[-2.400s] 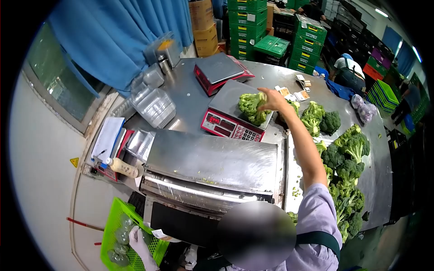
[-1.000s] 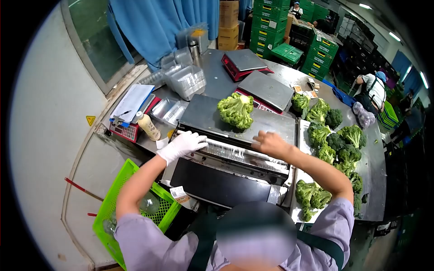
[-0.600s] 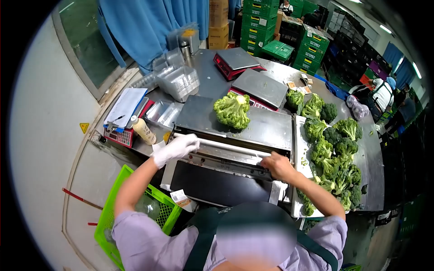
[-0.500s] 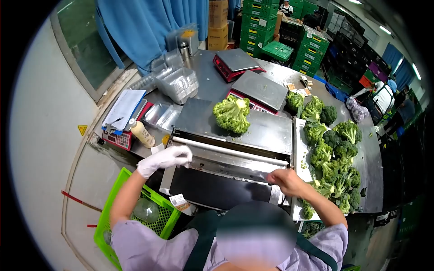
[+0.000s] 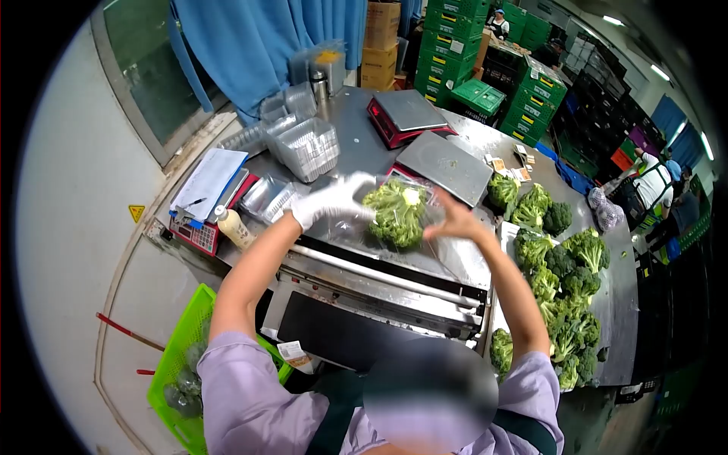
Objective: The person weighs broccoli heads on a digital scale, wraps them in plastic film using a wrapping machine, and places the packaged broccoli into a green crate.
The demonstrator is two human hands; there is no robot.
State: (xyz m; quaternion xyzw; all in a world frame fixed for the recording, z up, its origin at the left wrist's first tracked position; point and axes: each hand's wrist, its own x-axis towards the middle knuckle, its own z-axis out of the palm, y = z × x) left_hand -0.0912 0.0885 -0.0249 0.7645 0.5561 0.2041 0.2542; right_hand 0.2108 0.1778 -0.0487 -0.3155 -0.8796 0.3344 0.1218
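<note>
A broccoli head point(image 5: 396, 215) rests stem up on the metal top of a wrapping machine point(image 5: 379, 282), with clear film point(image 5: 447, 254) spread about it. In a white glove, my left hand point(image 5: 337, 202) curves along the broccoli's left side, thumb and fingers apart. On the other side, my right hand point(image 5: 459, 220) is bare and slightly blurred, its fingers spread close to the broccoli. Whether either hand touches the film is hard to make out. Below the white roller point(image 5: 387, 274) lies the machine's dark plate point(image 5: 341, 326).
Broccoli heads point(image 5: 565, 280) are piled on the right. Behind the machine stand scales point(image 5: 447, 167) and clear plastic trays point(image 5: 303, 148). To the left are a clipboard point(image 5: 208, 182) and a bottle point(image 5: 233, 226). A green crate point(image 5: 171, 383) with wrapped heads sits low left. Co-workers point(image 5: 652, 182) stand far right.
Both hands have moved forward from the machine's front edge to either side of the broccoli. Film now lies around it. My right hand's fingers have opened.
</note>
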